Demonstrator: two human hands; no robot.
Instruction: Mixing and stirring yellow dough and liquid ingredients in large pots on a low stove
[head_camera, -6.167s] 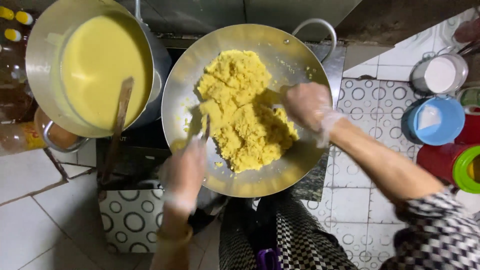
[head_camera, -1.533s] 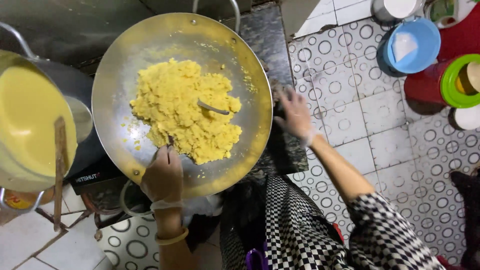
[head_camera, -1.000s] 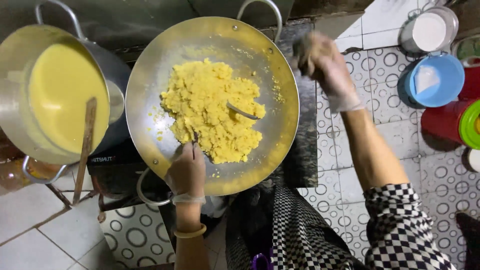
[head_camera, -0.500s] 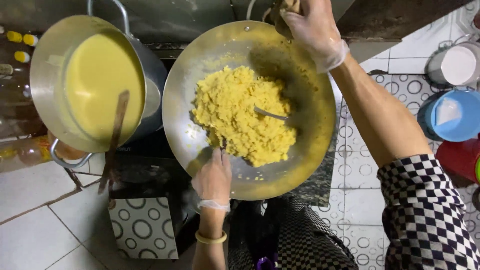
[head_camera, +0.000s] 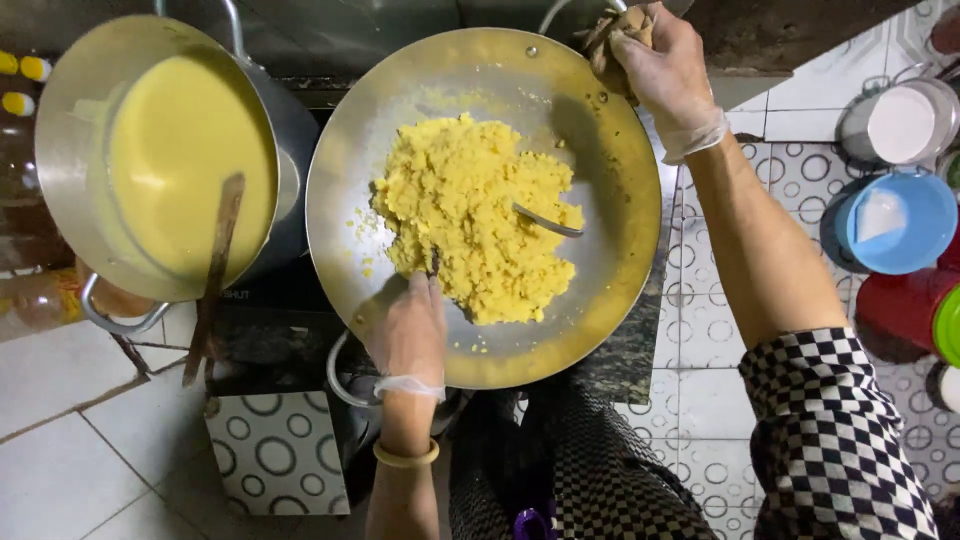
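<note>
A wide steel pan (head_camera: 620, 260) sits at the centre of the view, holding a heap of crumbly yellow mixture (head_camera: 470, 215) that covers its middle and spreads toward 7 o'clock. The left hand (head_camera: 408, 330), in a thin clear glove, comes in over the pan's rim at 7 o'clock with its fingers closed around a small dark utensil (head_camera: 434, 262) whose tip is pushed into the near edge of the heap. A metal spoon (head_camera: 545, 222) lies loose in the mixture toward 3 o'clock of the heap, its handle pointing right, well apart from either hand. The right hand (head_camera: 665, 70), also gloved, is up at the pan's 1 o'clock rim, clenched on a wad of brownish cloth (head_camera: 612, 35) wrapped about the pan's loop handle there; the forearm runs down the right side in a black-and-white checked sleeve (head_camera: 835, 430). At 9 o'clock of the pan, touching its rim or just beside it, stands a large steel pot (head_camera: 70, 150) filled with smooth pale-yellow liquid, a long wooden paddle (head_camera: 215, 280) leaning out over its lower edge. At 3 o'clock, on the circle-patterned tiled floor (head_camera: 700, 390), stand a blue bowl (head_camera: 895, 220), a steel container with white contents (head_camera: 900, 120) above it and a red container (head_camera: 900, 305) below. A gold bangle (head_camera: 405, 457) circles the left wrist.
</note>
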